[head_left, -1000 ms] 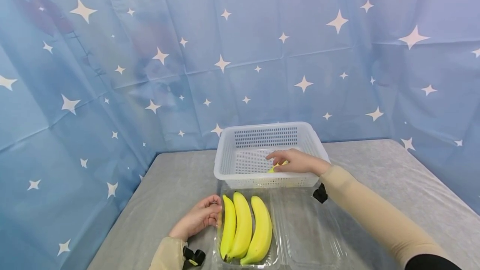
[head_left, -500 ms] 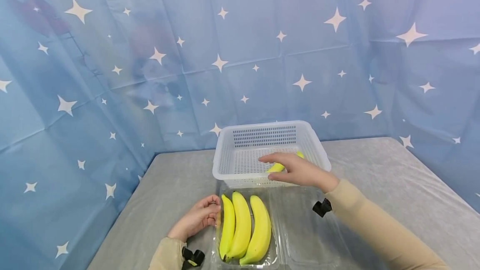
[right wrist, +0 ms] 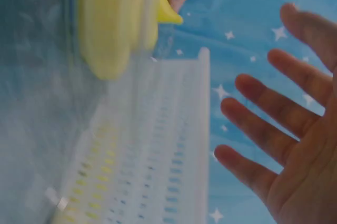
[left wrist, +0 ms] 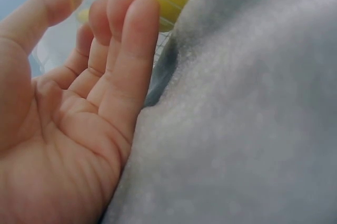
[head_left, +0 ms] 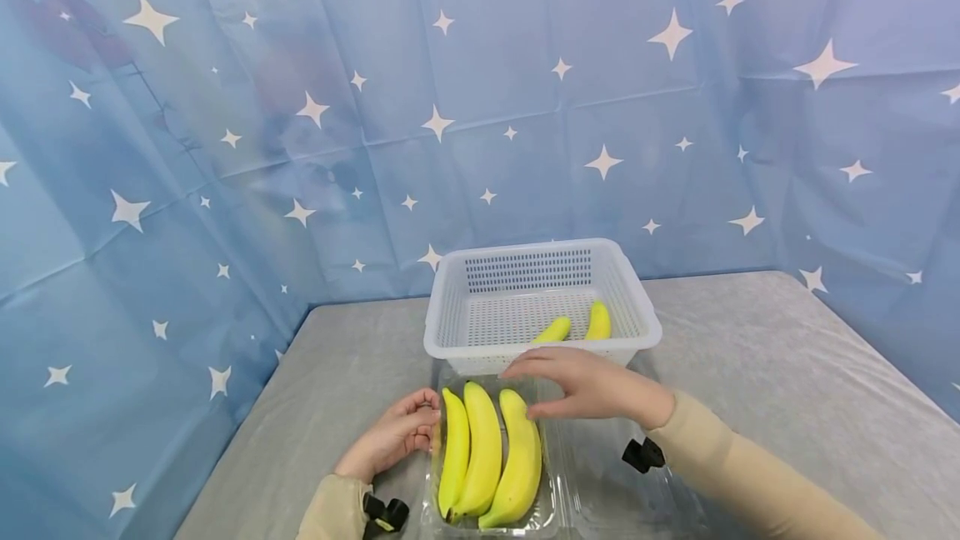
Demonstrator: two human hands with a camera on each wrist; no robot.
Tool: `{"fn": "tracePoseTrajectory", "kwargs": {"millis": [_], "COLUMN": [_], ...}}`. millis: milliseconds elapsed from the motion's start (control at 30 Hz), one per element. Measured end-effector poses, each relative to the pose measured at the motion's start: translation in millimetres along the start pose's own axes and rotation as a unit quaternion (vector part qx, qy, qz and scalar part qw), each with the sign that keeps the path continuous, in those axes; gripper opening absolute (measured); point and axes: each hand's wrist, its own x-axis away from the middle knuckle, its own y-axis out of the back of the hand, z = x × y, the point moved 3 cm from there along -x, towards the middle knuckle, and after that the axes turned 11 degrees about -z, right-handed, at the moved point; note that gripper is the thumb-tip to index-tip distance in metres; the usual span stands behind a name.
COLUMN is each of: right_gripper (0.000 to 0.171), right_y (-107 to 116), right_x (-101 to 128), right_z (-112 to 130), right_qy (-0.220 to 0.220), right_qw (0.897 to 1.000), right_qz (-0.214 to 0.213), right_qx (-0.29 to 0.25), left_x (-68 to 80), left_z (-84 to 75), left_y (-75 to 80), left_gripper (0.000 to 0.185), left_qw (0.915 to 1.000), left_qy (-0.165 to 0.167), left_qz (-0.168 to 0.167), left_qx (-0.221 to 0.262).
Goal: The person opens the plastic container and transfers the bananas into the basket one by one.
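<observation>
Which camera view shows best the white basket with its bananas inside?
The head view: the whole white basket shows, with two bananas inside. The right wrist view shows only a blurred part of its slotted wall. In the left wrist view I cannot tell it.

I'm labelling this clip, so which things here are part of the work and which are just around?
In use:
- right hand, open above the three bananas
- left hand at the clear tray
- white basket holding two bananas

Just around:
- starry blue backdrop
- grey table cover
</observation>
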Motion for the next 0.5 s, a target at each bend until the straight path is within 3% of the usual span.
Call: {"fn": "tracePoseTrajectory", "kwargs": {"millis": [300,500], "right_gripper": [0.056,0.058], "right_y": [-27.5,-40.6], "right_x": [6.8,9.3], "right_z": [4.9,4.4], "right_qy": [0.050,0.034], "right_qw": [0.997,0.996], "right_qz": [0.035,0.074], "right_qx": [-0.041,-0.046], "left_x": [0.2,-0.7], "left_z": [-0.7,-0.6], "left_y": [-0.9,-0.1], "left_gripper": [0.011,0.010], "left_qw": [1.0000,1.0000], "left_qy": [-0.003,-0.004], "left_qz": [0.006,0.004], "left_qx": [0.003,-0.001]}}
